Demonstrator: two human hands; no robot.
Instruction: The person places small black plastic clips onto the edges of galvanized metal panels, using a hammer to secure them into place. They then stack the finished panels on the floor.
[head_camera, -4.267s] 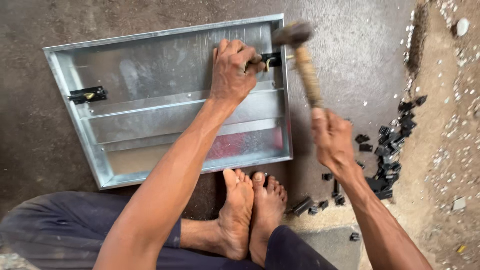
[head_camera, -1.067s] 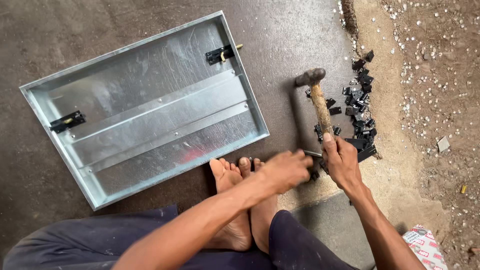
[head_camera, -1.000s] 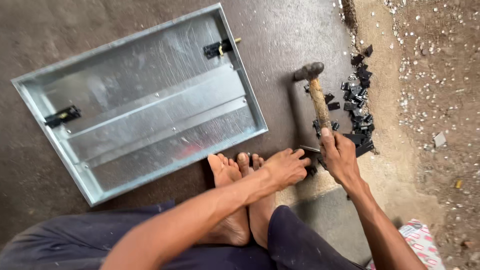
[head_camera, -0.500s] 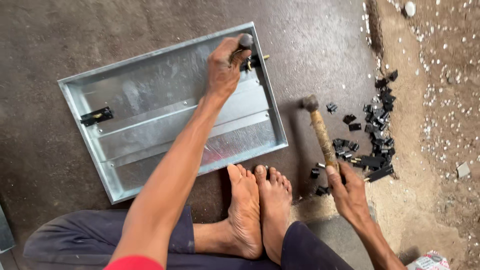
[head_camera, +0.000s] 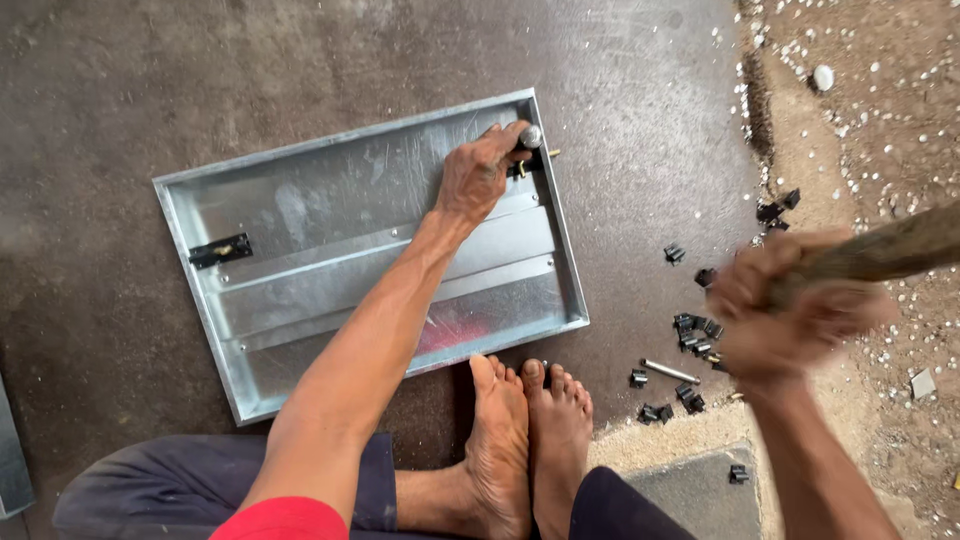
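A shallow galvanised metal tray-like panel (head_camera: 300, 215) lies on the dark floor in front of my bare feet. My left hand (head_camera: 478, 175) rests at its far right corner and holds a short metal punch (head_camera: 530, 136) upright beside a black hinge with a brass pin. My right hand (head_camera: 790, 315), blurred by motion, grips the wooden handle of a hammer (head_camera: 885, 250) to the right of the panel; the hammer head is out of frame. A second black hinge (head_camera: 220, 250) sits on the panel's left wall.
Several small black hinge parts (head_camera: 695, 335) and a metal pin (head_camera: 668, 371) lie scattered on the floor right of the panel. Sandy ground with white pebbles (head_camera: 880, 120) borders the floor on the right. My feet (head_camera: 525, 440) sit just below the panel.
My left hand went from the floor by the black parts to the panel's far corner with the punch. My right hand has swung the hammer up and to the right.
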